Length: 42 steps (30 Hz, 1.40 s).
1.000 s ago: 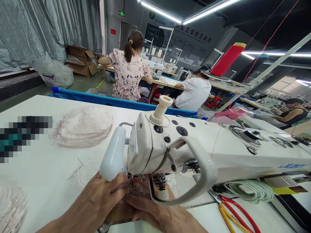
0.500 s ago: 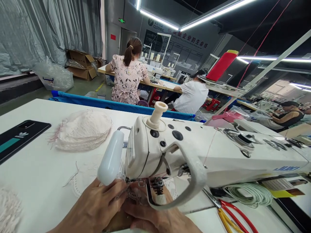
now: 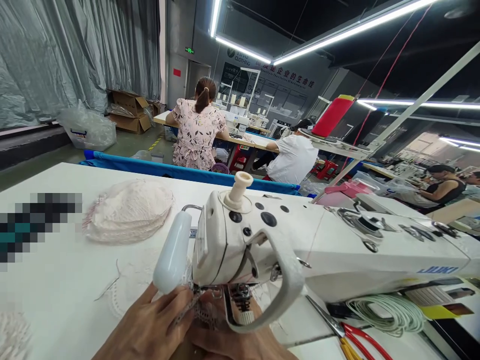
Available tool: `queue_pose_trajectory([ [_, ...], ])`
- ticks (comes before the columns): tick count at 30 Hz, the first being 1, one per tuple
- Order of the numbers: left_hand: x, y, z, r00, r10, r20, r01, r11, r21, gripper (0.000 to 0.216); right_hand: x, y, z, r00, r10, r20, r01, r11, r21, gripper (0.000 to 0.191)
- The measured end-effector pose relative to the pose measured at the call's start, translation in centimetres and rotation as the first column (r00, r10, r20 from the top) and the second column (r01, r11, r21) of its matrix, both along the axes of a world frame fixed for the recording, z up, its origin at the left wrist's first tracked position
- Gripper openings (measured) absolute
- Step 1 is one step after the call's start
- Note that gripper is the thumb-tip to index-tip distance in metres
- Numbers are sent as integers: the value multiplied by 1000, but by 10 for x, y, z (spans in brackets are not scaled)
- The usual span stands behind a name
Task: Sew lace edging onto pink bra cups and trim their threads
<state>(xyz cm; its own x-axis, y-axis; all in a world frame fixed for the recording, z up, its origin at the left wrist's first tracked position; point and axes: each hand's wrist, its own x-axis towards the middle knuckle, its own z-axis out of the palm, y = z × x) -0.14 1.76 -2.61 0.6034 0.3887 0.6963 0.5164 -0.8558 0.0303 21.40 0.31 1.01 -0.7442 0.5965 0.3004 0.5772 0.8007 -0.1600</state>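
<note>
A white sewing machine (image 3: pixel 322 245) marked JUKI stretches across the table, its needle end over both hands. My left hand (image 3: pixel 150 322) is closed on a piece of white lace (image 3: pixel 207 312) at the left of the needle area, pinching its scalloped edge between the fingers. Close against it, my right hand (image 3: pixel 240 342) has its fingers bent on the same lace, partly hidden behind the machine's curved guard (image 3: pixel 290 290). The needle and presser foot are mostly out of sight. More lace (image 3: pixel 129 287) lies flat to the left, behind the left hand.
A stack of white lace pieces (image 3: pixel 129 212) sits at the back left, with another pile (image 3: pixel 15 335) at the left edge. Red-and-yellow-handled scissors (image 3: pixel 347 332) and a coil of pale cord (image 3: pixel 390 315) lie right. A blue cloth trough (image 3: pixel 187 170) borders the table; several people sit beyond.
The view has tilted up a little, so the machine and table sit lower in the picture. Both hands remain at the lace under the machine, with slight finger movement.
</note>
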Motion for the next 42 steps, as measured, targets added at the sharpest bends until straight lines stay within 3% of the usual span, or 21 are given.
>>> queue_pose_trajectory([
  [5, 4, 1, -6, 998, -32, 48, 30, 999, 44, 28, 8, -5, -16, 984, -141, -112, 145, 989, 29, 30],
  [8, 4, 1, -6, 999, -34, 27, 33, 999, 20, 24, 12, -9, -21, 957, -217, -193, 227, 973, 34, 22],
  [14, 1, -3, -6, 997, -15, 79, 17, 999, -32, 23, 7, -9, -11, 961, -196, -194, 213, 975, 69, 14],
  [19, -1, -3, -2, 990, -72, 124, 86, 990, -115, 24, 4, -9, -6, 962, -198, -186, 209, 977, 44, 14],
  [25, -4, -2, 3, 994, -91, 60, 101, 976, -192, 19, 6, -9, -5, 970, -182, -163, 184, 983, 0, 20],
  [36, 8, -5, -1, 995, 89, 50, -86, 994, -64, 17, 2, -12, 9, 973, -167, -159, 167, 986, -11, 20],
  [42, 8, -4, 10, 980, -12, 200, 43, 988, -148, 26, 4, -13, 7, 978, -168, -126, 172, 985, 22, 17],
])
